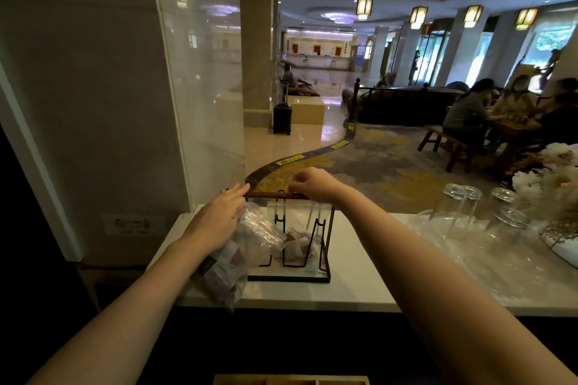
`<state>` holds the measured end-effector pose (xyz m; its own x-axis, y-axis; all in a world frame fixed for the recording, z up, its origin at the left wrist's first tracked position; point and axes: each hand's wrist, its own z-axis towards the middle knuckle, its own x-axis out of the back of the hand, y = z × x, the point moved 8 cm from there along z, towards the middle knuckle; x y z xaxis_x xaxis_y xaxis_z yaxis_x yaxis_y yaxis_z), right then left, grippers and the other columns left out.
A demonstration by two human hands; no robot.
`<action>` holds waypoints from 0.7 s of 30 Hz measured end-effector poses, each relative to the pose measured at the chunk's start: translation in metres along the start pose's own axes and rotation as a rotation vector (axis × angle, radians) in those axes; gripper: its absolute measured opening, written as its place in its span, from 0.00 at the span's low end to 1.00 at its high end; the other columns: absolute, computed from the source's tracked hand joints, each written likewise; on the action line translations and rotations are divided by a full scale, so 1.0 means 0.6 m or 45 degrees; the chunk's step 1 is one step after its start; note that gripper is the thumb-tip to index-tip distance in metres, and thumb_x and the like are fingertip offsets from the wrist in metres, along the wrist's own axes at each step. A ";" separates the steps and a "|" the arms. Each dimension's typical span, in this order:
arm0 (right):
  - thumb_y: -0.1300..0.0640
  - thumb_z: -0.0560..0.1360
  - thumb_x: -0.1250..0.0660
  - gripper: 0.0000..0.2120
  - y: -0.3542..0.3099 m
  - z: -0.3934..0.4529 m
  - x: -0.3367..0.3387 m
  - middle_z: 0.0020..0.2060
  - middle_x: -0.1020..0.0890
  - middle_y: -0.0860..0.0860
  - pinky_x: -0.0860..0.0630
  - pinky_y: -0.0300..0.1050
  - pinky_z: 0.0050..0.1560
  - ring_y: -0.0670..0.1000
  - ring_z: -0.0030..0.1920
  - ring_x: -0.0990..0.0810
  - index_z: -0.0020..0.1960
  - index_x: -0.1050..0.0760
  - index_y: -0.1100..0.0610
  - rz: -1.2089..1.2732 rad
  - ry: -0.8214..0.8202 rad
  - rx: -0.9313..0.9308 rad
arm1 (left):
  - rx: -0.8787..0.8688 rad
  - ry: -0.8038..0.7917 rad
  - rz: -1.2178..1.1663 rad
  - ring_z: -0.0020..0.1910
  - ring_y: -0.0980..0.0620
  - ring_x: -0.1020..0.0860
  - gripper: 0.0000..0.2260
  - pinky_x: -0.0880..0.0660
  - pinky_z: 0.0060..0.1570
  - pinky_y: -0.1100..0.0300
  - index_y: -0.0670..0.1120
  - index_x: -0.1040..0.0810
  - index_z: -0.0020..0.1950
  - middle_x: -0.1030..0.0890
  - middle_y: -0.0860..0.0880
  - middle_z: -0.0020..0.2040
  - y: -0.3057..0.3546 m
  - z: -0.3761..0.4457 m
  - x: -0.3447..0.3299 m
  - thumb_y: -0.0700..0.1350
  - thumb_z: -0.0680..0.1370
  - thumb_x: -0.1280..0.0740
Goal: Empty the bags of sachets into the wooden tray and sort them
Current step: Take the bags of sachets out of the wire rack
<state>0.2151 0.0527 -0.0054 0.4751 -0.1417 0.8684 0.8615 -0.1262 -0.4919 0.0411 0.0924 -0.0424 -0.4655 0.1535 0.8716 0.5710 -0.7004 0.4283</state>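
On the white counter (pixel 359 284) stands a black wire rack (pixel 294 259) with a wooden top bar. A clear plastic bag (pixel 298 228) with several sachets at its bottom hangs from that bar, and my right hand (pixel 308 184) pinches its top edge. My left hand (pixel 220 217) rests on a second clear bag of sachets (pixel 231 256), which leans against the rack's left side and overhangs the counter's front edge. The wooden tray (pixel 291 380), split into compartments, shows only its rim at the bottom of the view.
Upturned drinking glasses (pixel 478 212) stand on the counter to the right, with a white flower arrangement (pixel 553 184) behind them. A marble pillar (pixel 103 87) rises on the left. Beyond the counter lies a hotel lobby where people sit at a table.
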 end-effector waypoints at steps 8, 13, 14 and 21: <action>0.50 0.79 0.40 0.17 -0.003 0.025 -0.023 0.57 0.22 0.55 0.30 0.51 0.63 0.55 0.56 0.24 0.61 0.27 0.61 0.221 -0.256 -0.105 | -0.008 0.025 0.000 0.76 0.53 0.43 0.13 0.39 0.70 0.46 0.48 0.23 0.58 0.41 0.57 0.76 -0.025 0.008 -0.010 0.48 0.82 0.45; 0.53 0.71 0.28 0.20 -0.016 0.035 -0.052 0.56 0.25 0.50 0.27 0.48 0.56 0.50 0.53 0.26 0.62 0.28 0.51 -0.258 -0.437 0.025 | -0.018 0.048 -0.009 0.76 0.53 0.43 0.13 0.41 0.71 0.48 0.47 0.22 0.55 0.41 0.56 0.76 -0.020 0.008 -0.010 0.48 0.82 0.45; 0.54 0.71 0.28 0.20 -0.026 0.041 -0.052 0.55 0.23 0.51 0.26 0.49 0.56 0.50 0.53 0.26 0.62 0.27 0.52 -0.450 -0.341 0.084 | -0.027 0.053 -0.013 0.76 0.53 0.43 0.13 0.41 0.71 0.48 0.47 0.23 0.56 0.41 0.56 0.76 -0.020 0.008 -0.010 0.48 0.82 0.45; 0.63 0.75 0.39 0.15 -0.061 0.053 -0.074 0.49 0.20 0.53 0.21 0.50 0.42 0.56 0.46 0.21 0.60 0.28 0.50 -0.663 -0.076 0.293 | -0.017 0.071 -0.021 0.76 0.53 0.43 0.14 0.42 0.72 0.51 0.46 0.25 0.64 0.40 0.55 0.76 -0.008 0.000 -0.001 0.46 0.82 0.45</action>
<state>0.1683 0.0952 -0.0242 -0.0190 -0.0611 0.9980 0.9983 0.0534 0.0223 0.0389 0.0957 -0.0446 -0.5118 0.1260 0.8498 0.5541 -0.7075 0.4386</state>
